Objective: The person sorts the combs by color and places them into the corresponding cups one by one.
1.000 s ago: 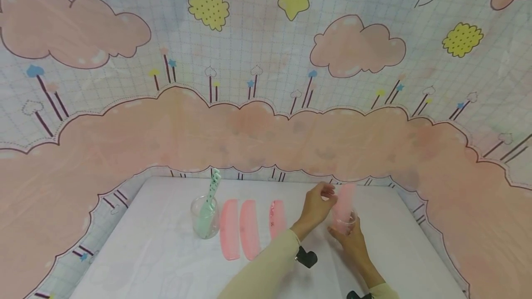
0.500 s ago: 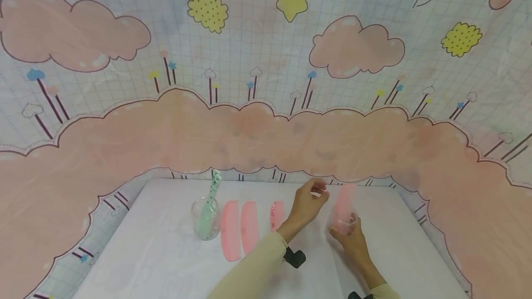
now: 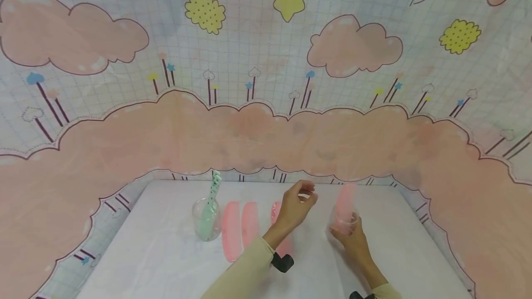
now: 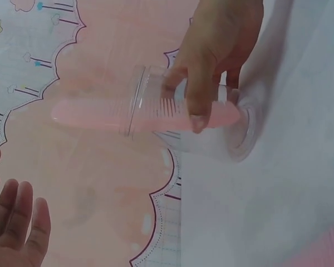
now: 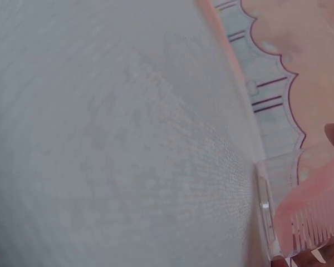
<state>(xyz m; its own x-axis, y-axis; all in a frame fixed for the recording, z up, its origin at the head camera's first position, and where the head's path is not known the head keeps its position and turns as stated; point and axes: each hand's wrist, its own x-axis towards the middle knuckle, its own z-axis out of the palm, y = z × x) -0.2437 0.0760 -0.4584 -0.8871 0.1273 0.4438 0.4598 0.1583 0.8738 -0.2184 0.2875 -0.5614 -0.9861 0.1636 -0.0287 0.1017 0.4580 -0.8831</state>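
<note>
In the head view we see the right hand (image 3: pixel 352 239) gripping a clear cup (image 3: pixel 344 223), thumb on one side, fingers round the other; a pink comb (image 3: pixel 346 196) stands in it, slightly tilted, top end above the rim. The left hand (image 3: pixel 296 204) is in the air to the left of that, fingers loosely bent, holding nothing. Its arm partly covers a patterned comb (image 3: pixel 275 210); left of that we have two plain combs (image 3: pixel 232 232) side by side on the white table (image 3: pixel 154 230), then the other cup (image 3: pixel 198 218) with a green utensil (image 3: pixel 214 188) leaning inside. Printed cloth (image 3: pixel 266 140) behind. In the left wrist view we get the cup sideways, the right hand's thumb and fingers round its wall, the comb inside and out past the rim; left fingers sit relaxed and apart at the lower left corner. In the right wrist view the table fills most; we catch the cup's base against it, comb teeth through the wall, and only bits of the right hand.
</note>
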